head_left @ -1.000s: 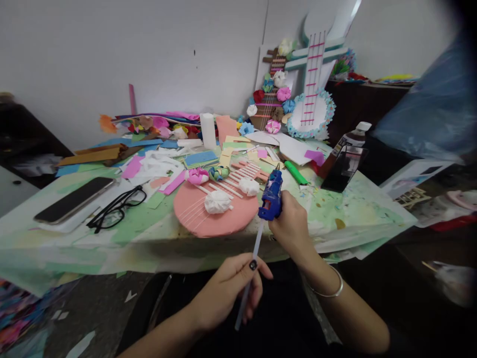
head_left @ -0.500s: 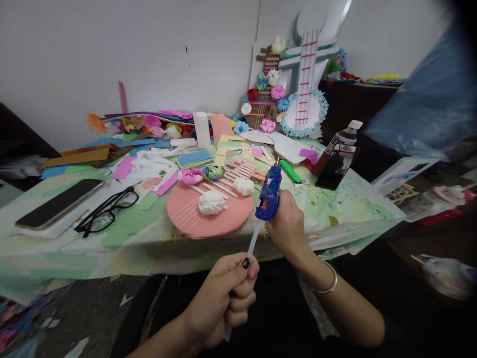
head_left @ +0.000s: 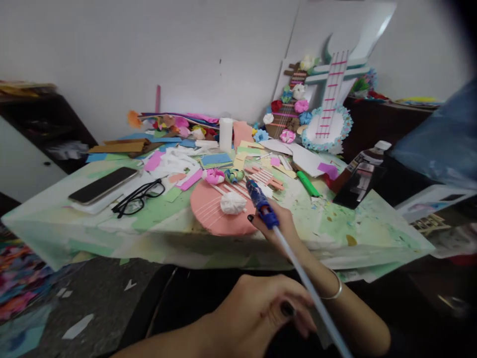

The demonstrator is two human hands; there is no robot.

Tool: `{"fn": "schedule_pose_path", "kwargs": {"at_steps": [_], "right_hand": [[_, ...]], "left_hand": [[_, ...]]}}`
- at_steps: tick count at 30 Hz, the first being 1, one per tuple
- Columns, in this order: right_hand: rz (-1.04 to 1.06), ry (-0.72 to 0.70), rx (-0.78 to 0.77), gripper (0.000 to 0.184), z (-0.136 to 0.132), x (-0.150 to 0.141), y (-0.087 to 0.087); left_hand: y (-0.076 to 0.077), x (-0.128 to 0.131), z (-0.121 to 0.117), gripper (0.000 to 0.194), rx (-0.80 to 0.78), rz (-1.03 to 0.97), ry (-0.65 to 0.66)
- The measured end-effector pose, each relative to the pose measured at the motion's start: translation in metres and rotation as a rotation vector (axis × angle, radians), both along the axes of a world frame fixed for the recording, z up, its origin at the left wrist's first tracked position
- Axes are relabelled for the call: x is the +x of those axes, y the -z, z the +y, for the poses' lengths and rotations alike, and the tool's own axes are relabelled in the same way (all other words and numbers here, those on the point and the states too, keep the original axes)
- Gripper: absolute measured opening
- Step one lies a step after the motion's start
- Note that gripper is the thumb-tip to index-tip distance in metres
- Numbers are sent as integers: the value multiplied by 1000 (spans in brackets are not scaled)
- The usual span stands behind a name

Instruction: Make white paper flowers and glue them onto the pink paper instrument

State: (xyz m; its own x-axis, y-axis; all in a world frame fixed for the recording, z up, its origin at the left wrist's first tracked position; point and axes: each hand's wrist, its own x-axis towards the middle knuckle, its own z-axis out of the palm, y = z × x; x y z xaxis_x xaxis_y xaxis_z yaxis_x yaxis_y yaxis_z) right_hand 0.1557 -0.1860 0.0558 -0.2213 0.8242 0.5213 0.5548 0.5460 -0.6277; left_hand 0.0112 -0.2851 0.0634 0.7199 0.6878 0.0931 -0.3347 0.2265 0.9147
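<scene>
My right hand [head_left: 285, 223] is closed round a blue hot glue gun [head_left: 263, 204], its nozzle pointing over the paper guitar. From the gun's back a long translucent glue stick [head_left: 311, 288] runs down toward me. Beside that stick is my left hand [head_left: 264, 308], thumb and fingers loosely bent and slightly blurred, with nothing visible in its grasp. The salmon paper guitar [head_left: 208, 211] lies at the table's front edge, with white strings and rolled strips. On it sit a white crumpled paper flower [head_left: 233, 203], a pink paper flower [head_left: 213, 176] and a green-blue one [head_left: 234, 175].
A phone [head_left: 104, 185] and black glasses [head_left: 139, 198] lie at left. Paper scraps, a white roll [head_left: 225, 134] and a green glue-stick-like tube [head_left: 307, 184] are further back. At right stand a bottle [head_left: 367, 156] and another phone [head_left: 358, 185]. Decorated paper instruments [head_left: 328, 122] lean on the wall.
My left hand has come off the glue stick. The glue gun has swung leftward over the paper guitar, and its stick now slants down to the right. The view has shifted left.
</scene>
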Motion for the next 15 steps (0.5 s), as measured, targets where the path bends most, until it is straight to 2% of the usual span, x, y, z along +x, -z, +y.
{"fn": "schedule_pose_path", "kwargs": {"at_steps": [2,4,5,7,9,10,13,15], "right_hand": [[150,-62,-198,16,0,-4,-8],[199,-102,-380,18,-3,-3,-16],[180,-134,-436,19,-6,0,-20],[93,-203,-397,18,-13,10,-25],[24,-214,-257,12,-20,19,-24],[2,-211,-199,12,-23,23,-22],[-14,-118,-65,17,-28,27,-9],[-6,-23,5,21,-30,26,-1]], "left_hand": [[-9,-3,-1,34,416,160,-211],[-19,-1,0,37,790,321,-412],[-23,2,1,43,972,354,-468],[-29,12,5,51,1288,391,-576],[-34,25,12,46,1493,452,-749],[-36,31,15,40,1629,405,-860],[-44,44,26,35,1749,459,-1074],[-49,46,32,28,1766,447,-1120]]}}
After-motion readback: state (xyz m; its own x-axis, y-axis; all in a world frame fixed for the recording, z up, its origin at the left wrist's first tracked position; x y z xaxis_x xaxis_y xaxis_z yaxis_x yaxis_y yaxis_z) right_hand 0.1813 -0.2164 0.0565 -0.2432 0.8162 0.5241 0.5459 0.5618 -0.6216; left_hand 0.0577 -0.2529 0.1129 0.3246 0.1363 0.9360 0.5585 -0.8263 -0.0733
